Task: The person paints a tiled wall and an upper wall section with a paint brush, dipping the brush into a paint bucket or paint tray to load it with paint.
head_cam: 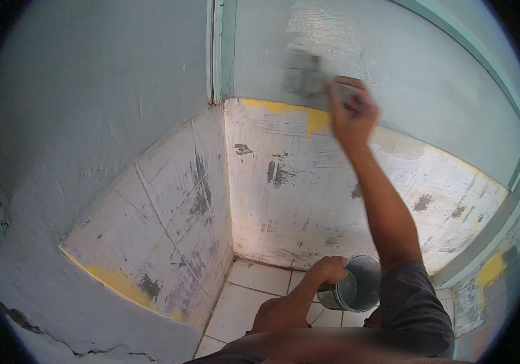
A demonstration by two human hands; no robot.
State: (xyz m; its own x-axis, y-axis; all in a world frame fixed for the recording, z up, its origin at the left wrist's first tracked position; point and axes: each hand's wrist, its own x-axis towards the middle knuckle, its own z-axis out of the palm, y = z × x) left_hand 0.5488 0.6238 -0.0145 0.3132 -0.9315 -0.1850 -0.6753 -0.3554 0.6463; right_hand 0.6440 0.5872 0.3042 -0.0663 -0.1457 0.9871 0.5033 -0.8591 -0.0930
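My right hand (355, 109) is raised at the upper wall and grips the handle of a wide paintbrush (304, 75), both blurred. The bristles lie against or very near the grey-blue wall (405, 77); above them a patch of wet paint (323, 27) shines. Lower down, my left hand (332, 269) is shut on the rim of a paint bucket (364, 277), which hangs or stands over the floor; which of the two I cannot tell. Grey paint coats its inside, and some liquid paint appears to lie within.
Below the grey-blue paint, whitish lower walls (287, 214) with grey scuffs and yellow patches meet in a corner. A pale green door or window frame post (221, 50) rises above it. White floor tiles (260, 277) lie below. A crack (59, 341) crosses the ledge at lower left.
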